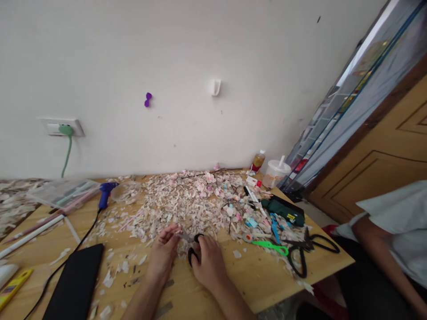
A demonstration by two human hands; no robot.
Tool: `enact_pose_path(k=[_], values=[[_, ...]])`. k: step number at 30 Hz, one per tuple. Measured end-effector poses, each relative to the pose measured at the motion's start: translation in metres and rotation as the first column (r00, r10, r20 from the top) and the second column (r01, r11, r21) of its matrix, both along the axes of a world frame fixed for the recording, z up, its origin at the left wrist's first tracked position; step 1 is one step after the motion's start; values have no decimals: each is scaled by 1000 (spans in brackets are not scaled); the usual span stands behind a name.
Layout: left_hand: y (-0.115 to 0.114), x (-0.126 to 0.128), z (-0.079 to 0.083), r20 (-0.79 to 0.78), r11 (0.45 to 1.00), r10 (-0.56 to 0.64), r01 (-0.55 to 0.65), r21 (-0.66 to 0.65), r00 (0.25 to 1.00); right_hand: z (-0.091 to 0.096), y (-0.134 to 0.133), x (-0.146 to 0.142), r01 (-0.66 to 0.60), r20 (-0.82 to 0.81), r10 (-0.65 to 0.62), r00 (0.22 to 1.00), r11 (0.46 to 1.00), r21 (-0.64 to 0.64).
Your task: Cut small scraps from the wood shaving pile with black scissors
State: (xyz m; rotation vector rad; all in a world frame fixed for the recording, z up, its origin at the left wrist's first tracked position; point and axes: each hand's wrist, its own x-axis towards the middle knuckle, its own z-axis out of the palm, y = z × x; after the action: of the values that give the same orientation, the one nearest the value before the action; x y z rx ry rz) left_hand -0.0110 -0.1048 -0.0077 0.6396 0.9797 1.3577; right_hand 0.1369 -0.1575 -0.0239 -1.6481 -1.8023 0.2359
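Observation:
My right hand (207, 260) is closed around the black handles of a small pair of scissors (192, 247), whose blades point left. My left hand (162, 254) sits right beside it, fingers pinched at the blade tips on something too small to make out. Both hands rest on a wooden table (260, 280) at the near edge of a wide heap of pale pink and white paper scraps (180, 204).
Large black scissors (305, 251), green scissors (270, 245), blue scissors (275, 226) and a dark green pouch (283, 210) lie to the right. A black phone (76, 284), blue glue gun (106, 193) and white sticks (31, 235) lie left. Another person's arm (383, 249) is at the right edge.

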Motion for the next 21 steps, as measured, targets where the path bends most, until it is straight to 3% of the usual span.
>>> enact_pose_path(k=[5, 14, 21], values=[[3, 0, -7, -83, 999, 5, -2, 44, 997, 0, 2, 0, 16, 6, -16, 1000, 999, -47], [1, -1, -1, 54, 998, 12, -9, -57, 998, -16, 4, 4, 75, 21, -75, 997, 997, -2], [1, -2, -2, 118, 998, 12, -5, -63, 993, -8, 3, 3, 36, -23, -36, 999, 999, 1]])
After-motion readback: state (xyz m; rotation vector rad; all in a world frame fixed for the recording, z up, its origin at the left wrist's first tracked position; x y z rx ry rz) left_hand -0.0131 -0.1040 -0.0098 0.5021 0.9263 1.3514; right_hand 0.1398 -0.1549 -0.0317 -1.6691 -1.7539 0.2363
